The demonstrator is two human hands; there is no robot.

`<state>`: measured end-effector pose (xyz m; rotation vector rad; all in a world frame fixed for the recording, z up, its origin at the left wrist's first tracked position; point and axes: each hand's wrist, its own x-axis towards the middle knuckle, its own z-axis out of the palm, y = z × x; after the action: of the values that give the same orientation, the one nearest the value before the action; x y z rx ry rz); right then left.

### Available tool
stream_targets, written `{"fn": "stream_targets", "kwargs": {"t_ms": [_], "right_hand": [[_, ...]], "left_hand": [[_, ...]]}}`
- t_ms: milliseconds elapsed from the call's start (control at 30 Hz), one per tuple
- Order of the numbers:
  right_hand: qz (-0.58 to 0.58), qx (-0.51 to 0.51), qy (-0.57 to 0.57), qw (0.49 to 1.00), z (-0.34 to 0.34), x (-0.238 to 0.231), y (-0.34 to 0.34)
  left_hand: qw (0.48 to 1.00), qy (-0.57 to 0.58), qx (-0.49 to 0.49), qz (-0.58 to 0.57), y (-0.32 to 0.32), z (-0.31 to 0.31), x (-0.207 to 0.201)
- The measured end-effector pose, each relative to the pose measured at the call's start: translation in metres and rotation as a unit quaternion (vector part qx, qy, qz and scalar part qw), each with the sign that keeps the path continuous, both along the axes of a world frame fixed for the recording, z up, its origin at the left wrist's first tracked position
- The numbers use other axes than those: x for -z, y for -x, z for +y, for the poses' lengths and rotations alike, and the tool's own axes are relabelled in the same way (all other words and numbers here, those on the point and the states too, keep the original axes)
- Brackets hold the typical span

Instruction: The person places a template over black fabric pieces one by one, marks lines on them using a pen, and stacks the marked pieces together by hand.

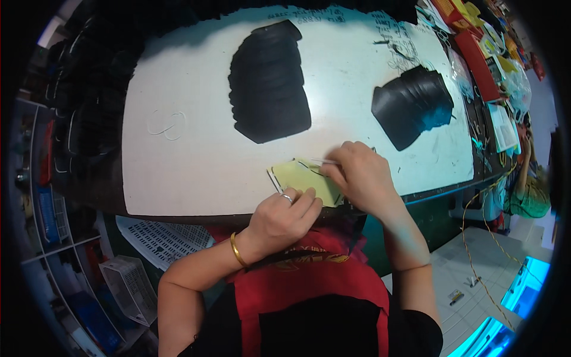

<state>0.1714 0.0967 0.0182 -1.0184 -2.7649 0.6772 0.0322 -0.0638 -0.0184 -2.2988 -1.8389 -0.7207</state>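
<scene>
A flat yellow panel with dark and white edging lies near the front edge of the white work board. My left hand, with a ring and a gold bangle, has its fingers curled on the panel's near edge. Over the panel's far right side, my right hand is closed in a pinch. A thin white strip sticks out leftward from its fingertips, and a dark thin line runs below it across the panel. The fingertips' exact grip is partly hidden.
Overlapping black leather-like pieces lie beyond my hands, with another black stack to the right. Loose white thread lies at left. Red boxes line the right side. A white basket stands below the board; another person is at far right.
</scene>
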Motion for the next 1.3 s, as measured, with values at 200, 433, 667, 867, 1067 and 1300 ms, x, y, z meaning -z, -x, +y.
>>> {"fn": "stream_targets", "kwargs": {"t_ms": [200,433,667,867,1067,1300], "right_hand": [[0.232,0.107,0.228,0.94,0.042,0.007,-0.051],[0.281,0.213,0.016,0.936,0.06,-0.009,-0.067],[0.153,-0.015,0.214,0.965,0.012,0.016,-0.003],[0.099,-0.052,0.126,0.986,0.01,0.023,0.004],[0.113,-0.042,0.168,0.978,0.017,0.022,0.001],[0.152,0.027,0.178,0.972,0.019,0.026,-0.022]], "left_hand": [[0.992,-0.103,0.053,-0.054,0.03,0.023,0.003],[0.997,0.044,-0.02,-0.065,0.037,0.0,0.0],[0.985,-0.049,-0.065,-0.149,0.026,-0.014,0.007],[0.982,-0.046,-0.079,-0.165,0.024,-0.016,0.015],[0.986,-0.014,-0.081,-0.147,0.028,-0.012,0.006],[0.995,0.07,-0.055,-0.047,0.029,-0.006,-0.016]]}}
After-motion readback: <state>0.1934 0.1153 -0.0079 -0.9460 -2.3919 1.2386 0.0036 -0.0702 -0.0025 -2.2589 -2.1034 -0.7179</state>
